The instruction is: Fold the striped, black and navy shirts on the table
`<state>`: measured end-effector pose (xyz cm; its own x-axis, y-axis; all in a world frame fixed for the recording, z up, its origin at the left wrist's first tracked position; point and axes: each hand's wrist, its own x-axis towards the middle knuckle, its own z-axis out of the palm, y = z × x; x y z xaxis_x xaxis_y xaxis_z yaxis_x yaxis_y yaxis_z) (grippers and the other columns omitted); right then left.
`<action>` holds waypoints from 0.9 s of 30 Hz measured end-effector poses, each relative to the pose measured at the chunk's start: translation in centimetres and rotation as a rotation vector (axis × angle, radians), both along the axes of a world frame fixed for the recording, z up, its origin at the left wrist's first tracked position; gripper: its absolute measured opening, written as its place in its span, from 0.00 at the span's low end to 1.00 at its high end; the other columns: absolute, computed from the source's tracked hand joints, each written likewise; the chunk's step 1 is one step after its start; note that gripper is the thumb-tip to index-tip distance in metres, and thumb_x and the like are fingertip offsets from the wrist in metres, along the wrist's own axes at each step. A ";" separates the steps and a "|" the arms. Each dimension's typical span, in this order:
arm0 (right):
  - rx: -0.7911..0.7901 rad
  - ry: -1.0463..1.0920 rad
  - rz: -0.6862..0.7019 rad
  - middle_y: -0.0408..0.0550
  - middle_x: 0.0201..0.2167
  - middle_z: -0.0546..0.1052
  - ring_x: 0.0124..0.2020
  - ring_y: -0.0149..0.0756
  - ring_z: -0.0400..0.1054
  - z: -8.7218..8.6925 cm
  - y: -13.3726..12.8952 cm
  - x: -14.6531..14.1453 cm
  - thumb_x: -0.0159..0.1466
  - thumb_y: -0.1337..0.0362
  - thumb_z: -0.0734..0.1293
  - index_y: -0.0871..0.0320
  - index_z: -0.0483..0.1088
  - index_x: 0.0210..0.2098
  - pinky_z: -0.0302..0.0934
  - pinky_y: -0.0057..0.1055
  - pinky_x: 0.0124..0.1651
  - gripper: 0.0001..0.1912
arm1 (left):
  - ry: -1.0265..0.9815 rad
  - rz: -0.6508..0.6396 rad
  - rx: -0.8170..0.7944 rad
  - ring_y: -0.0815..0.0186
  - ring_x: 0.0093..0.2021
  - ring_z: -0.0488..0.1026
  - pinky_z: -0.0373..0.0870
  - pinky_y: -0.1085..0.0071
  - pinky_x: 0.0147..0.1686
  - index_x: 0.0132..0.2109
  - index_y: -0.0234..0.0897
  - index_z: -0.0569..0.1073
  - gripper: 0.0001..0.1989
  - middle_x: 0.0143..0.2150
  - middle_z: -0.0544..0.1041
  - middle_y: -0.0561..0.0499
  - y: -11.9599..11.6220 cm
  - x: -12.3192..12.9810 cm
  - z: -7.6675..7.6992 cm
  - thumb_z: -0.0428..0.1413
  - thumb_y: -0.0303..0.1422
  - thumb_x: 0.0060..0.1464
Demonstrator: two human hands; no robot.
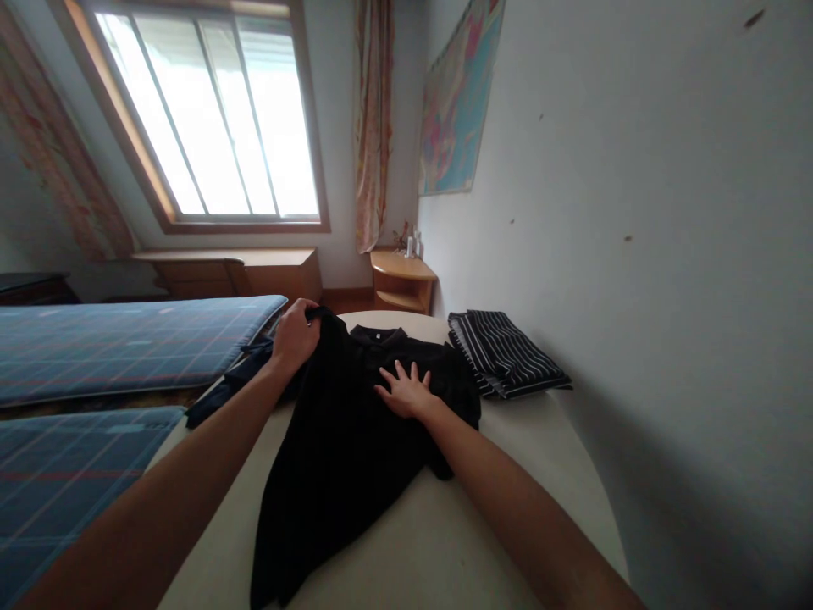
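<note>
A black collared shirt (343, 457) lies spread on the pale round table (508, 508), its collar at the far side and its lower edge towards me. My left hand (297, 336) is closed on the shirt's left shoulder or sleeve and lifts that part a little. Flat on the shirt's chest, below the collar, rests my right hand (405, 390) with its fingers spread. Dark folds hide part of the left side of the shirt.
Folded black-and-white striped cloth (508, 352) sits at the table's right, near the white wall (666, 296). Dark blue cloth (232, 381) lies at the left edge, beside plaid mattresses (127, 347). A corner shelf (403, 267) and a desk (279, 263) stand beyond.
</note>
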<state>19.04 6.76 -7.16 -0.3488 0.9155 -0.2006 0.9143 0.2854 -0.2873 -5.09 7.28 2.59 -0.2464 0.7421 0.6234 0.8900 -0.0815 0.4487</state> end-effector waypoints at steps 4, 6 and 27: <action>0.035 0.008 0.023 0.46 0.75 0.38 0.72 0.64 0.29 -0.4 3.2 -0.1 0.69 0.40 0.49 0.39 0.45 0.71 0.26 0.69 0.65 0.34 | 0.060 0.051 -0.019 0.55 0.51 0.73 0.68 0.61 0.54 0.50 0.34 0.70 0.15 0.47 0.76 0.42 2.5 -1.3 -0.5 0.49 0.26 0.55; 0.075 0.020 0.033 0.46 0.75 0.41 0.73 0.62 0.30 -0.7 4.5 0.0 0.70 0.41 0.50 0.39 0.47 0.71 0.27 0.68 0.65 0.33 | 0.092 0.042 -0.069 0.55 0.53 0.72 0.67 0.61 0.56 0.51 0.33 0.69 0.17 0.49 0.74 0.40 3.3 -1.7 -1.2 0.48 0.25 0.55; 0.516 0.142 0.127 0.55 0.61 0.69 0.61 0.44 0.62 0.3 -2.3 5.6 0.71 0.55 0.58 0.58 0.68 0.59 0.55 0.38 0.63 0.22 | 0.271 -0.372 -0.614 0.47 0.71 0.50 0.55 0.54 0.65 0.69 0.32 0.57 0.37 0.72 0.53 0.33 -12.0 7.8 -8.7 0.51 0.48 0.59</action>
